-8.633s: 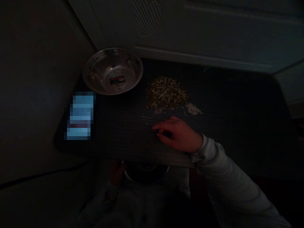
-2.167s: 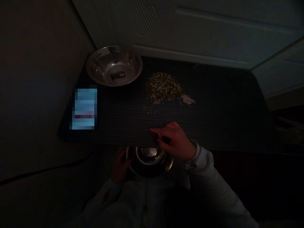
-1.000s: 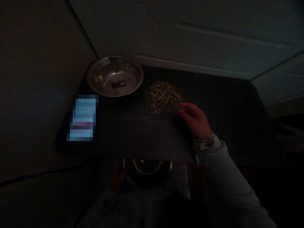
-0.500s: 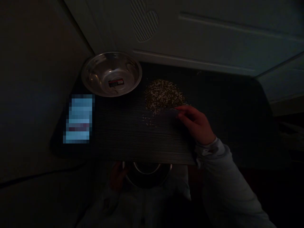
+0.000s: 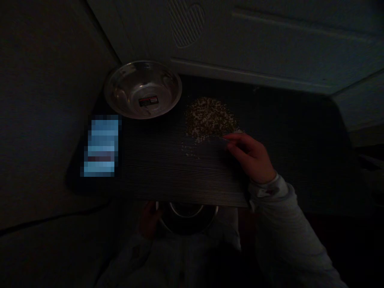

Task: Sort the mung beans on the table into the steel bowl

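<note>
Through the head camera I see a mixed heap of dark and pale grains (image 5: 210,116) on the dark table (image 5: 285,132), right of the wide metal bowl (image 5: 168,100). Judging by what lies there, little is sorted: most grains are mingled, with a small pale patch (image 5: 239,131) at the heap's near right edge and a few loose grains (image 5: 187,155) on its near left. In the metal bowl I make out only a label (image 5: 148,101).

My right hand (image 5: 253,160) is at the near right of the heap, thumb and forefinger nearly together, pinching what looks like a thin see-through sheet (image 5: 224,139). Its far end fades into the dark, so I cannot tell whether it touches the grains. The hand partly hides the pale patch.

My left hand (image 5: 149,219) is at the left rim of the near bowl (image 5: 186,228), below the table's near edge; how tightly its fingers close, I cannot tell. That edge cuts off the bowl's far side, and I cannot read what its inner ring holds. The phone (image 5: 102,146) at the left is blurred into squares.
</note>
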Tool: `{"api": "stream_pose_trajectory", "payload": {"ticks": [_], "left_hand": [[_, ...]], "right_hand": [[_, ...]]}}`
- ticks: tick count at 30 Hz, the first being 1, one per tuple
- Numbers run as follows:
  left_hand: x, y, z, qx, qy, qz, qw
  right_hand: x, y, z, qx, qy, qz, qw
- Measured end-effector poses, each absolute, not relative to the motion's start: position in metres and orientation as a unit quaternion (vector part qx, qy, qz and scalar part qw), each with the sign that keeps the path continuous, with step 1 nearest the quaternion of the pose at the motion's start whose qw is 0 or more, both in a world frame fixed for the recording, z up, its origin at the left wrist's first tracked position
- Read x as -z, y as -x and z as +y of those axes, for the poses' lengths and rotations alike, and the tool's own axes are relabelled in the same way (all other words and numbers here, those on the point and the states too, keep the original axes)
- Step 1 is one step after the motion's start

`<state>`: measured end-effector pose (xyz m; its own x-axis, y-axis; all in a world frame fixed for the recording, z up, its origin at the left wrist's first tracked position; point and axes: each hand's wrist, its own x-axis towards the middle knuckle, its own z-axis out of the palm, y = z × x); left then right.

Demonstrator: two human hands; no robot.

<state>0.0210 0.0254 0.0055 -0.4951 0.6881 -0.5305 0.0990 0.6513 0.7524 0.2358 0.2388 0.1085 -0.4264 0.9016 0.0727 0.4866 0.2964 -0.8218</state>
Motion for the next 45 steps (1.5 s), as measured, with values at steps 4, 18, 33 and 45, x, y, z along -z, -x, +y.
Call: {"api": "stream_pose_trajectory", "payload": {"ticks": [4,18,33,45], "left_hand": [[-0.006,-0.021,0.025,-0.329,-0.259,0.797,0.436],[-0.008,-0.021,0.027,-0.323,-0.267,0.797,0.435],[-0.001,-0.021,0.025,-0.326,-0.265,0.799,0.43],[0.001,-0.02,0.023,-0.334,-0.272,0.785,0.445]], "right_hand": [[-0.11,-0.236,0.238,-0.373,0.455,-0.763,0.267],[-0.107,-0.234,0.236,-0.366,0.454,-0.76,0.288],[-0.104,-0.225,0.232,-0.342,0.449,-0.777,0.278],[-0.104,-0.225,0.232,-0.336,0.452,-0.778,0.279]]}}
